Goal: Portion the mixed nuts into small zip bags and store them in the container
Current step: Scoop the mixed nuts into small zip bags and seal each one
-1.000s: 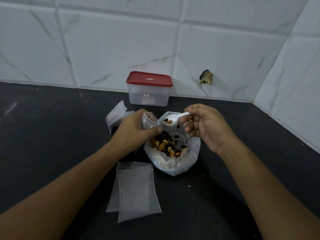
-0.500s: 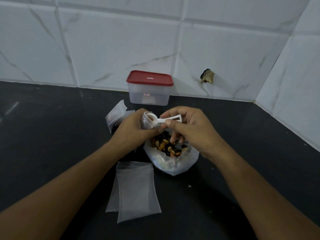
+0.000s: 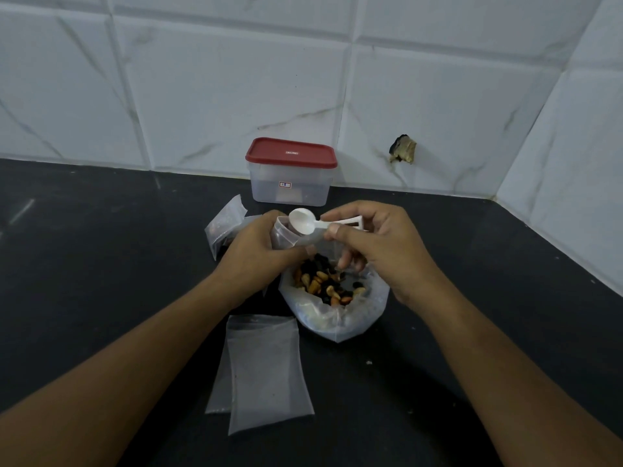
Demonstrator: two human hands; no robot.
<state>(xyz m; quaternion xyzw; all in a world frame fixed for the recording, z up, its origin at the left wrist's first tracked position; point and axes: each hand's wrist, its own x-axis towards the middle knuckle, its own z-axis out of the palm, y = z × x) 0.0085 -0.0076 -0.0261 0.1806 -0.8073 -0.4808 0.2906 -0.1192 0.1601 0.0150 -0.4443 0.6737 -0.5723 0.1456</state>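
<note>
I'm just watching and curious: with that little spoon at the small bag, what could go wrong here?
1. The small zip bag has a narrow mouth, held open only by the left hand; nuts from the white spoon in the right hand could miss it.
2. The big nut bag sits open and floppy under the right hand's fingers; a nudge might scatter nuts onto the dark counter.

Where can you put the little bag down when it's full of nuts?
Bare counter lies left of the filled bags, and more right of the big nut bag toward the corner. It is crowded in the middle: container behind, both hands, and empty zip bags in front.
</note>
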